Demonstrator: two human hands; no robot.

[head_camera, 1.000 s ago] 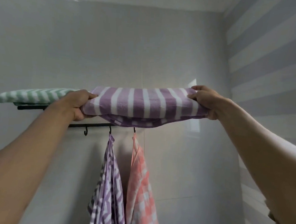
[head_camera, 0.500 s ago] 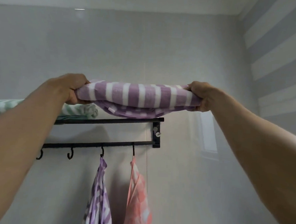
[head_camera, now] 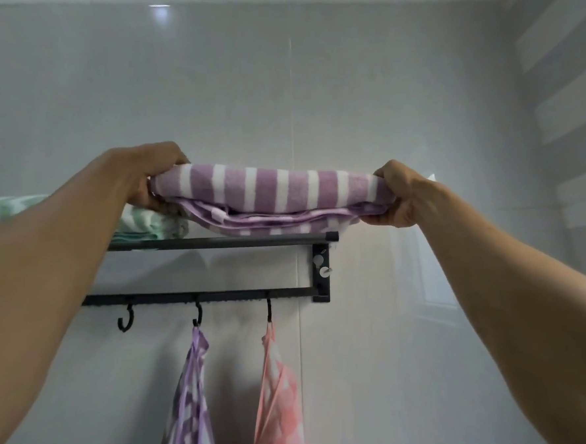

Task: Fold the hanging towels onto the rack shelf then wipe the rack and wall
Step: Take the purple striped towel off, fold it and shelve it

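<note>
Hands grip purple striped towel [head_camera: 269, 193] above black rack [head_camera: 249, 241]

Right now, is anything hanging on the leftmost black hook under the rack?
No, the leftmost black hook is bare, while the purple checked cloth and the pink checked cloth hang from the two hooks beside it.

- left hand [head_camera: 150, 175] raised high, fingers curled shut over one end of the folded purple striped towel [head_camera: 269, 194], thumb tucked below
- left forearm bare, long diagonal from lower left edge up to the wrist
- right hand [head_camera: 401, 197] at the same height — pinching the other end, knuckles up, thumb under
- right forearm bare, rising from lower right
- both arms extended, hands well apart
</note>
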